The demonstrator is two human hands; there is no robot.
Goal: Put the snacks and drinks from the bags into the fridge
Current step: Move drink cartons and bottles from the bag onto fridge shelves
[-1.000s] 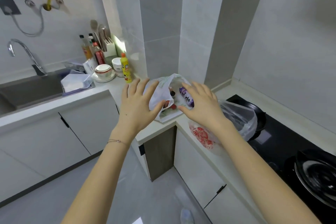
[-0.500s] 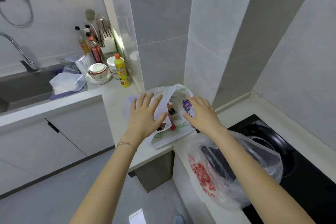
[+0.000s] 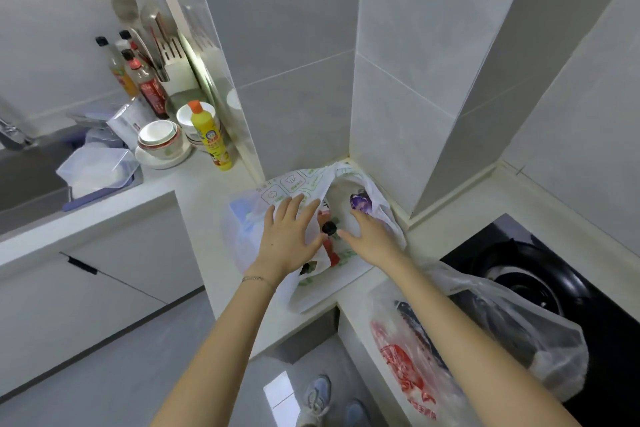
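Snacks and drinks sit in the white bag (image 3: 294, 184), which lies on the counter (image 3: 201, 191) in the tiled corner, well left of the hob (image 3: 606, 288). Farthest from the hob, the left hand (image 3: 287, 239) lies flat on the bag's near flap, fingers straight and spread, pressing the plastic down and gripping nothing. Nearer the hob, a black-capped bottle (image 3: 329, 228) and a purple packet (image 3: 358, 201) show in the bag's open mouth. Nearer again, the right hand (image 3: 372, 236) reaches into that mouth palm down, fingers loosely extended and thumb out toward the cap; it holds nothing yet. To do this well, I judge the left hand should pin the flap wide while the right closes round one item at a time. It should take the bottle by its body rather than its cap and lift straight out, so the thin plastic does not snag. A clear bag with red print (image 3: 408, 357) slumps just beside the hob, untouched
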